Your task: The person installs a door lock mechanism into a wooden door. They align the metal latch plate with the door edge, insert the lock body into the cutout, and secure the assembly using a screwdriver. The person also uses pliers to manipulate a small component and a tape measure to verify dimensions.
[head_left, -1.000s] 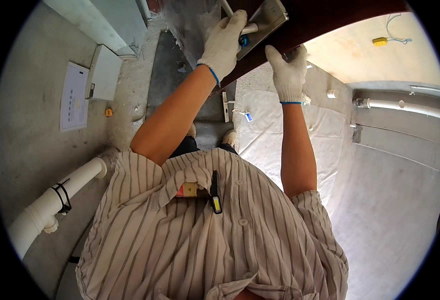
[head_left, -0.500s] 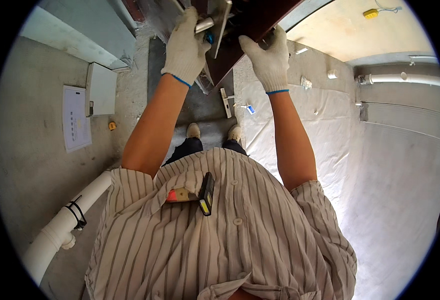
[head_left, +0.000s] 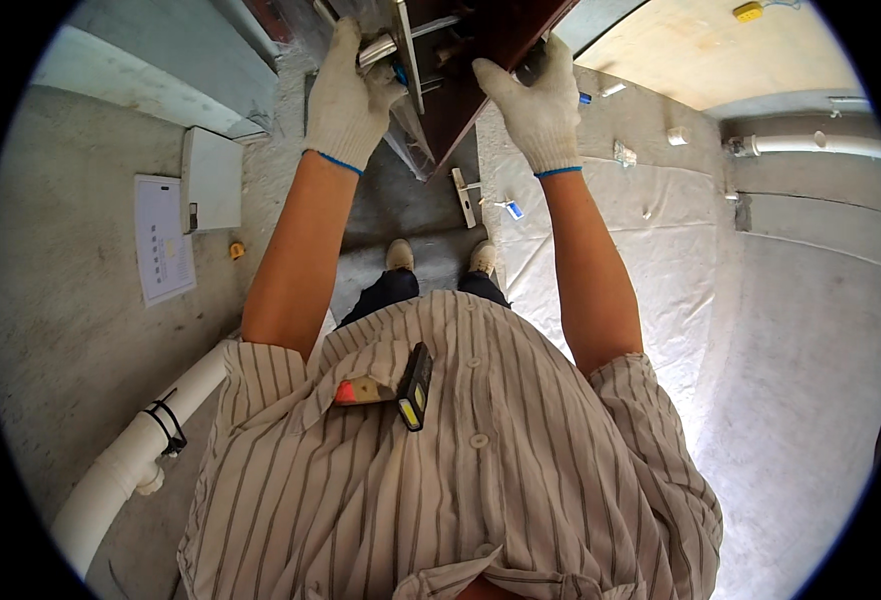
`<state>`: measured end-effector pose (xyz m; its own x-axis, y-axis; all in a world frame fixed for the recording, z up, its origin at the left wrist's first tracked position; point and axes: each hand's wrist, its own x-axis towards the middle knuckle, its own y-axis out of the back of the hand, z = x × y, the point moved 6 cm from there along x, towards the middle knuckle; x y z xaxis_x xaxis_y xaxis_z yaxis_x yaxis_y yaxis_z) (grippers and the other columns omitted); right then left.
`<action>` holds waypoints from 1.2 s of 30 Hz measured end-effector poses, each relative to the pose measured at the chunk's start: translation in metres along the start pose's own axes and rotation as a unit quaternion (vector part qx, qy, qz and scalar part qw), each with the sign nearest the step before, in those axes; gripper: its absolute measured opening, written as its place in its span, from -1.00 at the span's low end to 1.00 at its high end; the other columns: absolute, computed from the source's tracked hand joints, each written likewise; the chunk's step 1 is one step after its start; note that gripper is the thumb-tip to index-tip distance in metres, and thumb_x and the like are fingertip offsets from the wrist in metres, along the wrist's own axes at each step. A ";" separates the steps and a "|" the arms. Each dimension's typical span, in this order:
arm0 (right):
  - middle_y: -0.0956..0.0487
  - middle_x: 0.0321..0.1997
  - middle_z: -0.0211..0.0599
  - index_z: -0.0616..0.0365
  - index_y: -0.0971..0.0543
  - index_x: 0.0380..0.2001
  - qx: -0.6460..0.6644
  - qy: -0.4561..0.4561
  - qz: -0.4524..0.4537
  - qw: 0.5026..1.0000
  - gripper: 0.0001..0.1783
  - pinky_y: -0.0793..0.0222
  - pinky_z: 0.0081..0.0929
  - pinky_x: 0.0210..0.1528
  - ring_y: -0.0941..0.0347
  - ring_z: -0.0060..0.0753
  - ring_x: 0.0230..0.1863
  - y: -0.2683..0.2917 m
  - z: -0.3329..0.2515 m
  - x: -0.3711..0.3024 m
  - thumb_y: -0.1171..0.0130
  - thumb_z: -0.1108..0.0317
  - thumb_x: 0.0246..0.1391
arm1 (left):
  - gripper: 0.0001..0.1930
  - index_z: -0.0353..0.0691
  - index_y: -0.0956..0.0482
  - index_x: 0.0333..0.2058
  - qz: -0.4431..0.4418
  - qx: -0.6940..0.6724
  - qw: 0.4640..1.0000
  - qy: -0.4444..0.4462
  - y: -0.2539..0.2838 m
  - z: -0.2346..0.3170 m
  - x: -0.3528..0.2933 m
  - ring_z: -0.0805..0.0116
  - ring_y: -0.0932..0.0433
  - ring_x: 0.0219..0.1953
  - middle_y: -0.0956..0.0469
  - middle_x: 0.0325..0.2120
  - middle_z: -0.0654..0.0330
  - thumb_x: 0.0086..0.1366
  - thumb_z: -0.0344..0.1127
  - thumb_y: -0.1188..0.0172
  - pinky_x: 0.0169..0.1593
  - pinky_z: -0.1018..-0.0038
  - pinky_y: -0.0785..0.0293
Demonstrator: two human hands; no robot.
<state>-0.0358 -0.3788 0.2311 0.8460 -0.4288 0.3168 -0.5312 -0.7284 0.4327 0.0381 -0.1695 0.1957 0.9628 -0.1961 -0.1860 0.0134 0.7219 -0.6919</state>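
Observation:
My left hand (head_left: pixel 348 105), in a white knit glove, is closed round the silver lever of a door handle with a long plate (head_left: pixel 407 50). Thin metal rods run from the plate toward a dark red-brown door (head_left: pixel 465 85), and a gap shows between plate and door. A bit of blue is visible by my left fingertips. On the door's other side, my gloved right hand (head_left: pixel 538 110) is curled around a dark, partly metallic piece, mostly hidden by the hand and the door edge. Another handle plate (head_left: pixel 463 197) lies on the floor below, beside a small blue-and-white item (head_left: pixel 512 209).
At left are a white box (head_left: pixel 212 180), a printed sheet (head_left: pixel 165 240), a small yellow-orange item (head_left: pixel 237 250) and a white pipe (head_left: pixel 130 455). A pale sheet (head_left: pixel 630 230) covers floor at right. A wooden board (head_left: pixel 700 50) and a yellow socket block (head_left: pixel 748 12) are farther off.
My left hand and the handle plate have shifted left, away from the door, and the rods between them now show. My right hand has moved slightly up and stays at the door's other side.

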 end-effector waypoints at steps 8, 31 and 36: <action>-0.62 0.13 0.18 0.42 -0.38 0.26 0.004 0.008 0.003 1.000 0.01 -0.43 -0.21 0.27 -0.56 0.01 0.21 -0.003 0.009 0.002 -0.56 0.02 -0.14 | -0.62 -0.16 -0.48 -0.05 0.007 -0.031 1.000 0.001 0.004 0.005 -0.005 0.13 -0.50 0.00 -0.54 -0.07 0.10 0.57 0.07 0.00 0.14 -0.11 -0.42; -0.64 0.12 0.13 0.44 -0.40 0.25 -0.016 0.031 0.024 0.999 -0.01 -0.45 -0.24 0.26 -0.58 -0.03 0.19 0.006 -0.005 -0.001 -0.57 0.01 -0.13 | -0.51 -0.26 -0.37 0.17 0.078 -0.059 0.995 0.026 0.056 0.017 -0.015 -0.20 -0.25 0.39 -0.36 0.19 -0.07 0.57 0.05 0.04 0.36 -0.48 -0.18; -0.65 0.05 0.01 0.37 -0.43 0.21 0.060 0.042 0.013 0.997 -0.18 -0.48 -0.30 0.20 -0.59 -0.18 0.10 0.003 -0.013 0.002 -0.50 0.15 -0.04 | -0.42 -0.29 -0.27 0.31 0.064 -0.036 0.997 0.030 0.063 0.032 -0.034 -0.25 -0.21 0.42 -0.28 0.28 -0.16 0.59 0.08 0.17 0.35 -0.52 -0.18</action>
<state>-0.0365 -0.3745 0.2440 0.8228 -0.4062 0.3975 -0.5393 -0.7787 0.3205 0.0147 -0.0960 0.1815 0.9376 -0.1454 -0.3159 -0.1306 0.6946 -0.7075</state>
